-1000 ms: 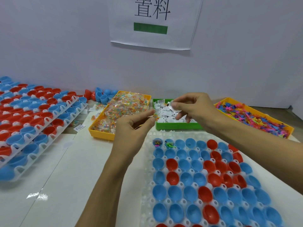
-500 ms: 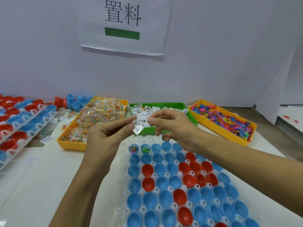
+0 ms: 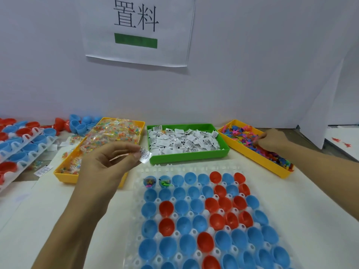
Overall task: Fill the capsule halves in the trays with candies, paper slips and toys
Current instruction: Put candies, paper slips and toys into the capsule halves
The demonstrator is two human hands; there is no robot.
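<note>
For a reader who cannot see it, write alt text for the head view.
A left hand pinches a paper slip above a tray of blue and red capsule halves, while the right hand reaches into a yellow bin of colourful toys.

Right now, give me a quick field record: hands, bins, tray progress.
left hand: pinches a paper slip above the table
right hand: fingers in the toy bin
candy bin: yellow, left
slip bin: green, middle
capsule tray: two back-left halves hold items, other visible halves empty
</note>
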